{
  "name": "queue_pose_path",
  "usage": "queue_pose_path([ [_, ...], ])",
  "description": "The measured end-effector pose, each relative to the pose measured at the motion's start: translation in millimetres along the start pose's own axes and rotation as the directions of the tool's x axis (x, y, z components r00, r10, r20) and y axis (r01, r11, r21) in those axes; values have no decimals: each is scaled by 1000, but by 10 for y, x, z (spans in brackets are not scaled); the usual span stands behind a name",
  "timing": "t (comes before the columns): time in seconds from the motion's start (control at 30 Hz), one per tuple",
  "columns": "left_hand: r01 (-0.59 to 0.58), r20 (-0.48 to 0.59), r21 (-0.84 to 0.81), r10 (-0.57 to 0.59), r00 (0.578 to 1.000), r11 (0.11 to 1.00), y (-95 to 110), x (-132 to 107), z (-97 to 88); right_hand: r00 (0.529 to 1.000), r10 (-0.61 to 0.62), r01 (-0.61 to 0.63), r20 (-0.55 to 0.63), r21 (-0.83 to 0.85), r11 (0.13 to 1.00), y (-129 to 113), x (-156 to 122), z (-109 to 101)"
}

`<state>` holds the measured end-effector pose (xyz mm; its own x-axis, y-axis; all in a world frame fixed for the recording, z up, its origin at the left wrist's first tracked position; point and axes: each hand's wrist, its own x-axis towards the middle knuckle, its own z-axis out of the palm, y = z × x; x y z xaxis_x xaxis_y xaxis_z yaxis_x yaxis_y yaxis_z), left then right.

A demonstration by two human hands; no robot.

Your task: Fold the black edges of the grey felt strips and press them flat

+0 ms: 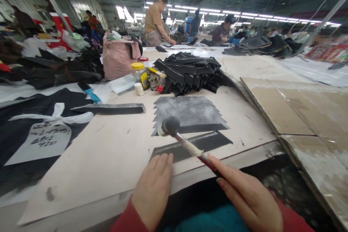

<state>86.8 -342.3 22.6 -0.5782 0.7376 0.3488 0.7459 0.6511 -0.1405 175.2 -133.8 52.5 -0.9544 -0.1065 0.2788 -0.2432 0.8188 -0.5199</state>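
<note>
My left hand [155,183] lies flat near the front of the board, its fingertips on the near left end of a black fabric strip [202,144] with a pale line along its far edge. My right hand [246,192] grips the handle of a small hammer [187,145]. Its dark, rounded head is raised over the work and looks slightly blurred, and pale tape wraps part of the handle. Just beyond the strip, several grey-topped strips [187,112] overlap in a stepped stack. Another strip [116,108] rests apart on the left.
A heap of black pieces [190,70] stands behind, beside a yellow-lidded jar [139,76], a small white bottle [139,89] and a yellow brush [157,72]. A pink bag [118,58] is farther back. Cardboard [285,108] covers the right; a handwritten tag [43,141] lies left. Other people work beyond.
</note>
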Motion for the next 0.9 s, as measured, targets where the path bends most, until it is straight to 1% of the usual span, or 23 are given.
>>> queue_pose_path([
  [0.1,-10,3,-2,10,1000,1000,-5,20,-23,997,33,-34,74,19,999,-1,9,97],
  [0.17,-29,-15,10,29,999,1000,-16,23,-19,995,43,-49,90,57,997,5,46,97],
  [0.2,-44,-28,18,45,999,999,-23,21,-12,996,48,-54,79,74,996,11,79,61],
  [0.27,-81,-57,31,82,995,996,-42,9,5,997,69,-71,23,81,994,42,169,-79],
  [0.33,-107,-80,32,109,991,994,-70,-11,4,992,99,-97,-83,36,995,136,283,-269],
  [0.43,-123,-109,7,123,986,992,-140,-46,-59,957,145,-176,-249,-107,978,449,457,-536],
  [0.5,-151,-132,-24,147,980,988,-215,-63,-136,930,232,-297,-285,-213,931,752,553,-654],
  [0.57,-149,-168,-54,138,976,987,-311,-66,-214,887,353,-442,-298,-327,835,1075,624,-723],
  [0.6,-123,-184,-67,109,977,990,-364,-60,-245,862,408,-500,-299,-381,777,1225,649,-741],
  [0.67,-31,-195,-88,13,981,996,-465,-36,-273,821,484,-570,-302,-475,671,1461,675,-753],
  [0.7,22,-189,-96,-40,981,995,-508,-19,-268,812,496,-581,-308,-513,632,1535,677,-745],
  [0.73,71,-171,-103,-88,981,992,-541,1,-249,813,485,-578,-321,-542,610,1574,674,-727],
  [0.77,111,-146,-110,-127,981,988,-563,22,-219,827,452,-560,-334,-559,611,1574,666,-699],
  [0.8,142,-121,-118,-156,980,983,-574,43,-181,852,398,-523,-339,-564,639,1539,656,-658],
  [0.83,160,-94,-129,-172,981,979,-574,63,-137,886,328,-461,-327,-553,694,1473,644,-606],
  [0.9,160,-58,-164,-172,983,973,-552,94,-53,950,181,-286,-255,-472,834,1282,621,-474],
])
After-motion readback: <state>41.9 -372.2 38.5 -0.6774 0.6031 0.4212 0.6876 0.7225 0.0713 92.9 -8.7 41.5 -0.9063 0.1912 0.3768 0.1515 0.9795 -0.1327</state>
